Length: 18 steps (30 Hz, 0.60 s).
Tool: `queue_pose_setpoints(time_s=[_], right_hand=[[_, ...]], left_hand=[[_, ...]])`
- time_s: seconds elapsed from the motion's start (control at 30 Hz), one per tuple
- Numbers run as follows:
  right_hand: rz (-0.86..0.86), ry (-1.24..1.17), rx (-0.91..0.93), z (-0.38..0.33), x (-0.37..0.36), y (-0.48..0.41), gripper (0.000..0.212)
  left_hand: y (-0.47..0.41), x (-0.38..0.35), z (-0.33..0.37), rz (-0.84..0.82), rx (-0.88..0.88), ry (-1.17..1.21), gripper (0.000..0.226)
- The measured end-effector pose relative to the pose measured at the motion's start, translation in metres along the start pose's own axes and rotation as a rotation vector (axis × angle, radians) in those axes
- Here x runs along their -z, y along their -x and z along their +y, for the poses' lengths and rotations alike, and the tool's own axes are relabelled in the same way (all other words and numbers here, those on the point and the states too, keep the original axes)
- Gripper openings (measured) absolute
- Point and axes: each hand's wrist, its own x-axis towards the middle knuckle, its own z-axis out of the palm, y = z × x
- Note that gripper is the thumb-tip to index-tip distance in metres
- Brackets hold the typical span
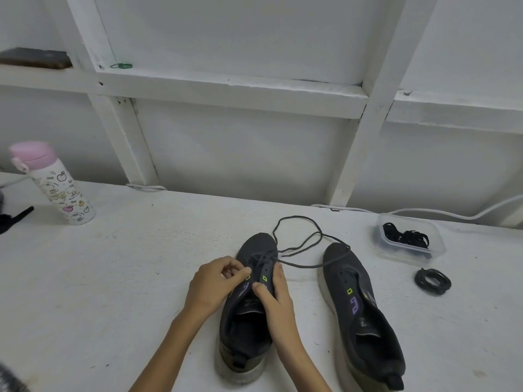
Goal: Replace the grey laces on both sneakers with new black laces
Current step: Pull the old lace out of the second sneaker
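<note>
white scuffed tabletop (141,264), framed wall (240,154) behind; dark grey mesh sneaker (256,246) at centre. left hand (215,281) curled, pinching thin grey lace (302,266); right hand (276,298) gripping its eyelet flap. likely limp, light: pinch near eyelets.

Bare hands (210,284) (278,298), apparently sleeveless forearms (169,343)

Two sneakers (308,306) sit side by side on the tabletop (127,278); right of them a container (410,241) (laces (406,236) inside), bottle (53,182) far left
</note>
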Motion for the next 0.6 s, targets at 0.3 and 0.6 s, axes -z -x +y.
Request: queue_pose_setpoints(time_s=[0.3, 0.6], right_hand=[[-0.018, -0.005, -0.003, -0.002, 0.002, 0.002, 0.079], [0.0, 0.001, -0.007, -0.002, -0.001, 0.002, 0.088]], left_hand=[[-0.015, 0.003, 0.018, 0.059, -0.041, -0.195, 0.009], [-0.013, 0.004, 0.011, -0.062, 0.053, -0.156, 0.026]])
